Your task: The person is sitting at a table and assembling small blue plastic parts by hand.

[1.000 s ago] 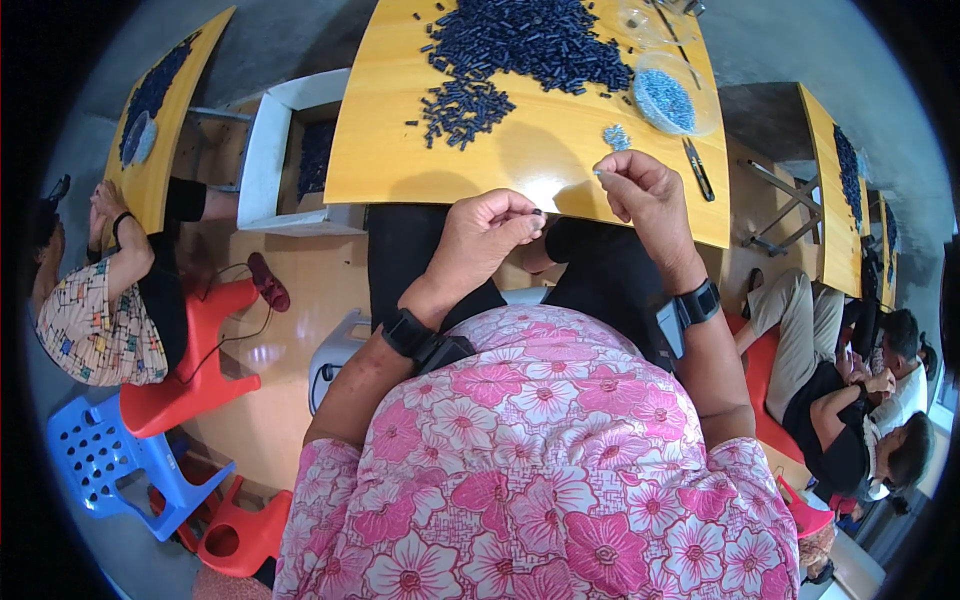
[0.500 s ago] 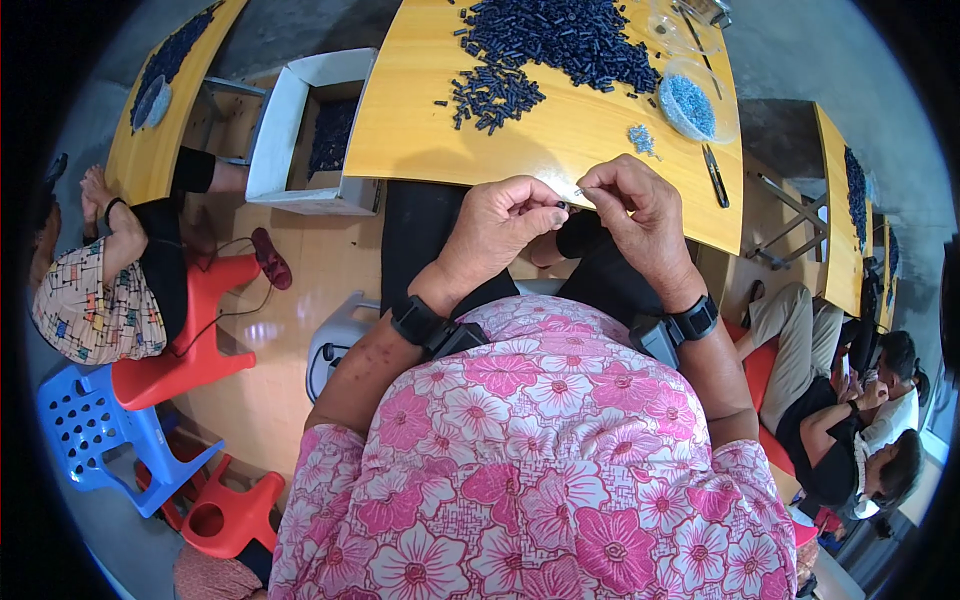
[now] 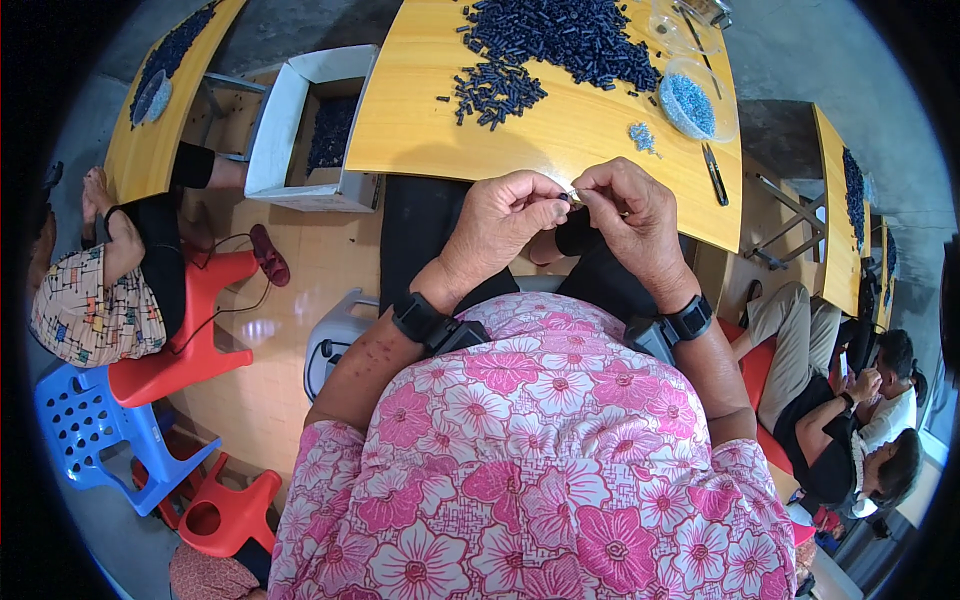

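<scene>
My two hands meet just off the near edge of the yellow table (image 3: 420, 140). Between thumb and forefinger, my left hand (image 3: 500, 222) pinches a small dark tubular piece (image 3: 566, 197), mostly covered by the fingertips. My right hand (image 3: 640, 220) is closed in a pinch against it, on a tiny pale piece (image 3: 574, 193) too small to make out. Beyond them lie a big pile of dark tubular pieces (image 3: 560, 40) and a smaller heap of the same pieces (image 3: 495, 92). A few loose pale-blue bits (image 3: 642, 138) rest at the right.
A clear bowl (image 3: 728, 122) of pale-blue bits stands at the right, with thread snips (image 3: 715, 175) nearby. Left of the table is an open white box (image 3: 275, 150) with dark pieces inside. Plastic stools (image 3: 110, 430) and seated people (image 3: 100, 290) are on both sides.
My right fingertips have come in against the dark piece in my left hand, closing the small gap between them. The left hand has hardly moved.
</scene>
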`<state>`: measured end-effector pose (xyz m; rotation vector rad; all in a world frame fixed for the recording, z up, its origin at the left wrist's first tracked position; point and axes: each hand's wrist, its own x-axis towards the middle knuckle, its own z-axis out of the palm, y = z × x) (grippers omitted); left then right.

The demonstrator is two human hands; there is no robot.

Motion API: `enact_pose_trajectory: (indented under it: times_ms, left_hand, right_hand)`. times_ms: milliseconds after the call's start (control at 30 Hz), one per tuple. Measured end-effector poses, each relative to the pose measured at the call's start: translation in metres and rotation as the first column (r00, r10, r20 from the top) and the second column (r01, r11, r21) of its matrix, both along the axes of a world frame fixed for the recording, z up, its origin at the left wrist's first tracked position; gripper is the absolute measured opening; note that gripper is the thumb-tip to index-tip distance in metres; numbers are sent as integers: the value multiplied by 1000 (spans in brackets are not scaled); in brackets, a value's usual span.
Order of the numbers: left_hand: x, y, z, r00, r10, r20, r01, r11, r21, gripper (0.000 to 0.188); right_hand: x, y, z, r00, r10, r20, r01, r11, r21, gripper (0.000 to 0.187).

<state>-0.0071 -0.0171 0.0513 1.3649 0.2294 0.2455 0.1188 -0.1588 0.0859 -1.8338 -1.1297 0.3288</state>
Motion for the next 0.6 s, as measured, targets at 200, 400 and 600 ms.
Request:
enact_pose_trajectory:
  times_ms: [200, 400, 600]
  left_hand:
    - [2, -1, -5, 1000, 31, 4, -31, 1000, -5, 14]
    - [3, -1, -8, 999, 32, 0, -32, 998, -63, 14]
    - [7, -1, -7, 999, 49, -9, -49, 993, -110, 15]
  right_hand:
    - [-3, 1, -8, 995, -22, -99, 24, 999, 21, 11]
    - [-5, 4, -9, 997, -20, -81, 21, 1000, 17, 13]
    - [-4, 7, -7, 995, -32, 97, 29, 999, 34, 20]
